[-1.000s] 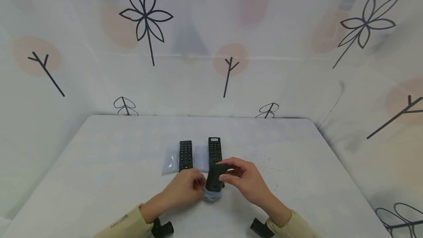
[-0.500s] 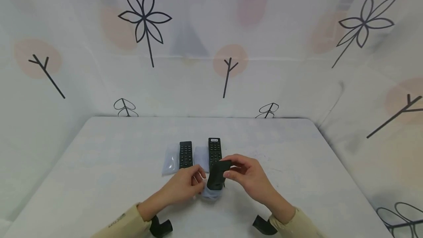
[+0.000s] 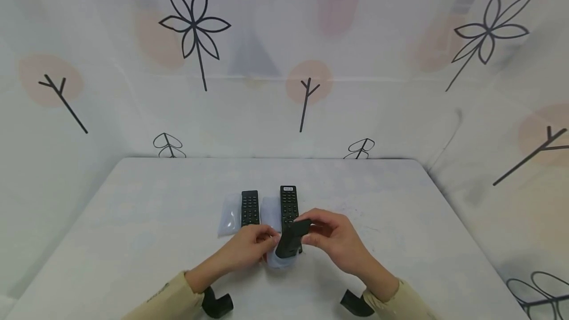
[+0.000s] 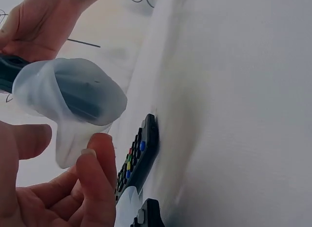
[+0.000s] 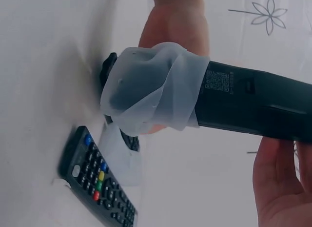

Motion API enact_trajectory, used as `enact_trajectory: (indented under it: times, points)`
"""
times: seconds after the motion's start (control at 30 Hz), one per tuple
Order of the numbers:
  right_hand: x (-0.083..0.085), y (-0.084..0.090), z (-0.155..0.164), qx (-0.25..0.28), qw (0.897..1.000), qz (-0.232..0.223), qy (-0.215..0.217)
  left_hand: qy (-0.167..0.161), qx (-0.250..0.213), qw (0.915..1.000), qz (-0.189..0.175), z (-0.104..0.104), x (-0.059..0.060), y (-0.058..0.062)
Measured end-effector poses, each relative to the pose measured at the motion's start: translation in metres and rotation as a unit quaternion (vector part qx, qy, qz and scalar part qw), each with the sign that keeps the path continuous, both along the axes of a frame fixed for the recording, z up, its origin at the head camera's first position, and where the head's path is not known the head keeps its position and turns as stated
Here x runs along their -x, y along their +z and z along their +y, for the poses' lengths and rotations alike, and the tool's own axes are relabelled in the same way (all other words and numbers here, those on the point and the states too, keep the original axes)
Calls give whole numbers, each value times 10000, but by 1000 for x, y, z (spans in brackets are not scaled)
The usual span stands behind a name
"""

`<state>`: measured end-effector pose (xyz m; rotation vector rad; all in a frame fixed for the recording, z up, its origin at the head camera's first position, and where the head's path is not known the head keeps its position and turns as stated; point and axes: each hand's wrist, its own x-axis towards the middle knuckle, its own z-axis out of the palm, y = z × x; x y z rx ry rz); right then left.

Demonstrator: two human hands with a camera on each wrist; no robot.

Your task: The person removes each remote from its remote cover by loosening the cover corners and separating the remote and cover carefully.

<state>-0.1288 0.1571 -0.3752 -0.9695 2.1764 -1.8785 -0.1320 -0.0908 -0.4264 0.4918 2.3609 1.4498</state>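
My right hand holds a black remote control by its upper end, its back with a printed code facing the right wrist camera. The remote is tilted, and its lower end sits inside a crumpled, frosted plastic bag. My left hand is beside the bag at its left. In the left wrist view, a loose flap of the bag hangs between the thumb and the fingertips, with a gap between thumb and fingers. The bag bunches around the remote's end.
Behind the hands, a second remote and a third remote lie face up on the white table. Flat plastic bags lie beside them. Patterned cloth hangs behind the table.
My left fingers moved off the bag's lower side, then came back in close to its left. My right hand moved slightly up and right, tilting the remote further.
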Motion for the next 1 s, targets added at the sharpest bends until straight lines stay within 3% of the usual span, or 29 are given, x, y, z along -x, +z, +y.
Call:
enact_trajectory:
  times: [0.17, 0.3, 0.67, 1.0]
  points:
    - [-1, 1, 0, 337, 9975, 390, 487, 61, -11, 9996, -286, 0, 2, 2]
    - [-1, 3, 0, 446, 9958, 456, 657, 44, -42, 9994, -354, 0, 2, 2]
    - [1, 1, 3, 482, 9960, 529, 527, 225, -542, 9975, -391, -1, 2, 0]
    - [6, -2, 11, 585, 9973, 397, 218, 712, -879, 9931, -305, -4, 3, 2]
